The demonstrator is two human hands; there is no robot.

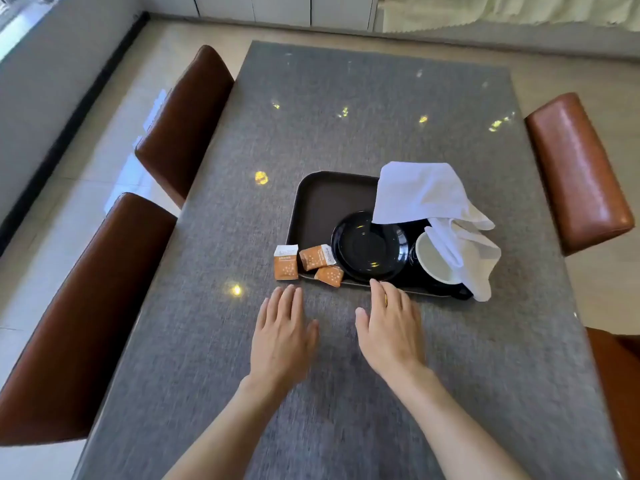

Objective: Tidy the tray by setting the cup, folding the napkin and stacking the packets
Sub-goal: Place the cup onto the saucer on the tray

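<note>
A dark brown tray [323, 199] lies on the grey table. On it sits a black saucer [367, 245], and to its right a cup [434, 261], black outside and white inside, lies on its side. A crumpled white napkin [422, 195] drapes over the tray's right part and the cup's rim. Three orange packets lie at the tray's near left corner: one [286, 262] on the table, one [316, 257] on the tray, one [329, 276] across the rim. My left hand [281, 336] hovers flat below the packets. My right hand [389, 323] is flat, fingertips near the tray's front edge.
The grey table [346, 116] stretches far beyond the tray. Two brown leather chairs [180, 123] stand along its left side, another [578, 168] at the right, and part of one more at the lower right edge. Pale tiled floor surrounds the table.
</note>
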